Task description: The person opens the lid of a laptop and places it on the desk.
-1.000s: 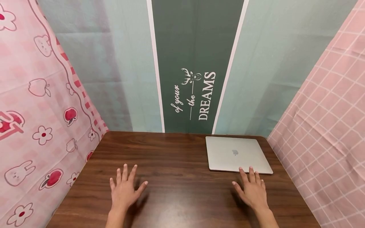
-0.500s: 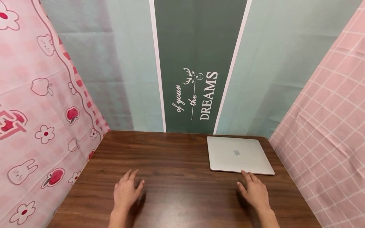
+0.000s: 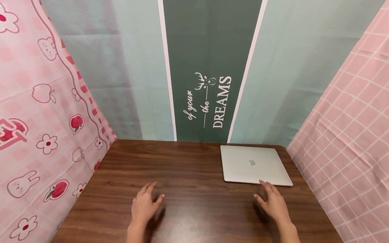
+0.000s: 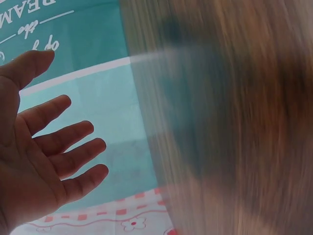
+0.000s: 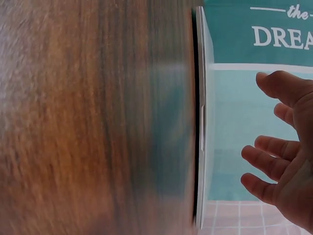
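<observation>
A silver laptop [image 3: 255, 164] lies closed at the back right of a brown wooden table [image 3: 182, 168]. Above the wood just in front of it is my right hand [image 3: 274, 204], fingers relaxed and holding nothing; in the head view its fingertips overlap the laptop's front edge. The right wrist view shows that thin edge [image 5: 200, 117] with the right hand [image 5: 288, 152] apart from it. My left hand [image 3: 146, 205] hovers over the left-centre of the table, fingers spread and slightly bent. Nothing is in the left palm [image 4: 24, 166] in the left wrist view.
Behind the table hangs a green cloth [image 3: 206, 50] with white lettering and a deer motif. A pink cloth with apples and flowers [image 3: 45, 101] covers the left side, and a pink checked cloth [image 3: 349, 118] the right.
Both hands have drawn back slightly and their spread fingers have bent and relaxed. The left hand has shifted to the right. The laptop has stayed in place.
</observation>
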Demonstrator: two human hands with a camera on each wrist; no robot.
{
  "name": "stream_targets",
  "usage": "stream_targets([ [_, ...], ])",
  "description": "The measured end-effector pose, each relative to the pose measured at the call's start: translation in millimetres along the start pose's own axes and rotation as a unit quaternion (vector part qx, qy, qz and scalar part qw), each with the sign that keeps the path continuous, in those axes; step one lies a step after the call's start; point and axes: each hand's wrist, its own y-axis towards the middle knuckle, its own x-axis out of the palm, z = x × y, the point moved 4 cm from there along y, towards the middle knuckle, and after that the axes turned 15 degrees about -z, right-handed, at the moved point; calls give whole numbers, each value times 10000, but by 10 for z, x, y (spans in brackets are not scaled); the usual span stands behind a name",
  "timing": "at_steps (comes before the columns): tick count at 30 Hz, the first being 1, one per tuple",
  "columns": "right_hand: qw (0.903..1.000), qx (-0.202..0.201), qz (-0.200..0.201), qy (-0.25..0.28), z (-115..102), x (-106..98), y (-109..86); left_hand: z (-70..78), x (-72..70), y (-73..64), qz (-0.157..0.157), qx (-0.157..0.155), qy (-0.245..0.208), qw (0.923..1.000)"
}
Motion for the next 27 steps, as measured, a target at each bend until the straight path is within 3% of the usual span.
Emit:
stream_targets([
  [7, 9998, 27, -24, 194, 102, 21, -3, 107, 101, 43, -82, -3, -234, 9997],
  [27, 9979, 332, 86, 541, 524, -33, 3, 528, 490, 178, -173, 583, -672, 9959],
])
